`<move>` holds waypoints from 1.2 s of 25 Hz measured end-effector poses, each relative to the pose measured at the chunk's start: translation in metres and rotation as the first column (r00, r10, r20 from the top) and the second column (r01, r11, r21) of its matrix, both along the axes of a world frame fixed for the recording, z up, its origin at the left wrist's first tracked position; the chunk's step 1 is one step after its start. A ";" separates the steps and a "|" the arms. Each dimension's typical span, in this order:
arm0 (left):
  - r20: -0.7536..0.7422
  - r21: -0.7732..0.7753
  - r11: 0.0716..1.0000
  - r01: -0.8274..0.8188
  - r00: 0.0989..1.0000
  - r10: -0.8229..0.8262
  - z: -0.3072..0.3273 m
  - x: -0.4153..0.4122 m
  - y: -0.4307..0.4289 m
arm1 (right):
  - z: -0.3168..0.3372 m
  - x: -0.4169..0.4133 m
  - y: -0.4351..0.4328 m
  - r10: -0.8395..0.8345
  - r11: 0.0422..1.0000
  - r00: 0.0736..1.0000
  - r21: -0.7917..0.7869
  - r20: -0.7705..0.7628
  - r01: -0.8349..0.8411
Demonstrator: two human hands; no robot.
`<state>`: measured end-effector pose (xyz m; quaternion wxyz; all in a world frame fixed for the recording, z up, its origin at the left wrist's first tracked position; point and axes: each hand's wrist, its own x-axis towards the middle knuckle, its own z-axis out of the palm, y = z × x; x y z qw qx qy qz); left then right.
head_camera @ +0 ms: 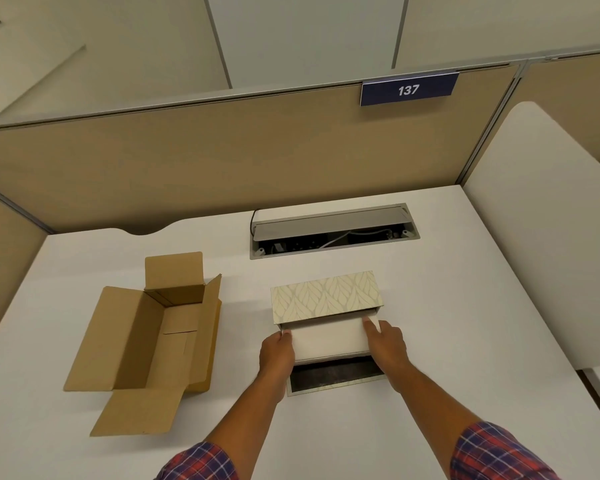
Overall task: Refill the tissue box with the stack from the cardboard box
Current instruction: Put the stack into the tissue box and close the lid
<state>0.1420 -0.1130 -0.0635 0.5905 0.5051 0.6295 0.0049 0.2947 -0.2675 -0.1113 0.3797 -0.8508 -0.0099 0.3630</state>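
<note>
White laminate covers the desk (430, 323), and near its middle lies the tissue box (326, 295) — a box with a pale leaf pattern on its top face, its open side turned toward 6 o'clock. A white tissue stack (329, 338) sits partly inside that opening, with its near half still out in the open. The left hand (277, 353) grips the stack's left end, fingers curled around the edge and thumb on top; the right hand (385, 341) grips the right end the same way, its fingertips reaching up to the box's mouth. Both hands are partly closed on the stack, one at each side. Just below the stack, at 6 o'clock from it, a flat dark panel with a light rim (333, 377) lies on the desk, partly covered by the wrists; whether it is joined to the tissue box I cannot tell.

At 9 o'clock from the tissue box, well apart from it, stands the cardboard box (146, 337), brown, all flaps spread open, with nothing visible inside. At 12 o'clock from the tissue box, a cable tray (333, 230) is set into the desk — its grey lid is raised and wires show underneath. Behind the desk runs a tan partition (222, 161) carrying a dark blue sign (408, 89) that reads 137. Plaid sleeves (492, 452) cover both forearms near the bottom edge.
</note>
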 end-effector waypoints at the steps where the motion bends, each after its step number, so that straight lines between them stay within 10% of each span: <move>1: -0.003 -0.002 1.000 0.003 1.000 -0.003 0.000 0.000 0.000 | -0.001 0.000 0.000 0.003 1.000 1.000 0.002 0.003 -0.003; 15: 0.249 0.011 0.999 -0.030 0.968 0.026 0.021 -0.014 0.020 | 0.052 0.032 -0.008 -0.103 0.937 0.994 0.340 0.043 0.083; 30: 0.318 0.140 0.982 0.124 0.934 -0.163 0.024 -0.047 -0.005 | 0.053 0.005 -0.040 0.009 0.939 0.982 0.337 0.189 -0.073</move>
